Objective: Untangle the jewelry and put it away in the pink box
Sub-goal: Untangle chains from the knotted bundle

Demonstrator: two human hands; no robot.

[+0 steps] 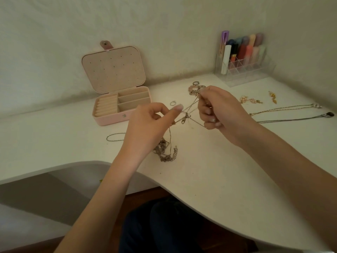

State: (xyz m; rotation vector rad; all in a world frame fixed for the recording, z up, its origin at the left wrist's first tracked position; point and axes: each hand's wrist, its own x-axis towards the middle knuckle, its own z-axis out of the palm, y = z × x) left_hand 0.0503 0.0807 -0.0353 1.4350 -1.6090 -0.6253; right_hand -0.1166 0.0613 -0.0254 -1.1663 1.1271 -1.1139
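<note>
Both forearms enter from the near edge of the white desk and meet over it.

Item 1, left hand: fingers curled, thumb stretched toward the knot, pinching one strand of the tangled chains. Below its wrist a loose heap of chain with an extender tail rests on the desk, joined to the held strand. Left of the wrist lies a separate thin chain.

Item 2, tangled chains, strung between the two hands above the desk, the knot and clasp midway. Judged very light, limp, fine-linked and prone to kinking or snapping under a hard pull; best taken by single strands close to the knot, teased apart rather than tugged.

Item 3, right hand: fingers curled tight, gripping several strands at two heights.

Item 4, pink box: beyond the left hand, lid up, compartments appear empty. A ring lies between box and hands.

Item 5, beyond and right of the right hand: bracelets, earrings, two long necklaces, a clear organiser of cosmetics.
</note>
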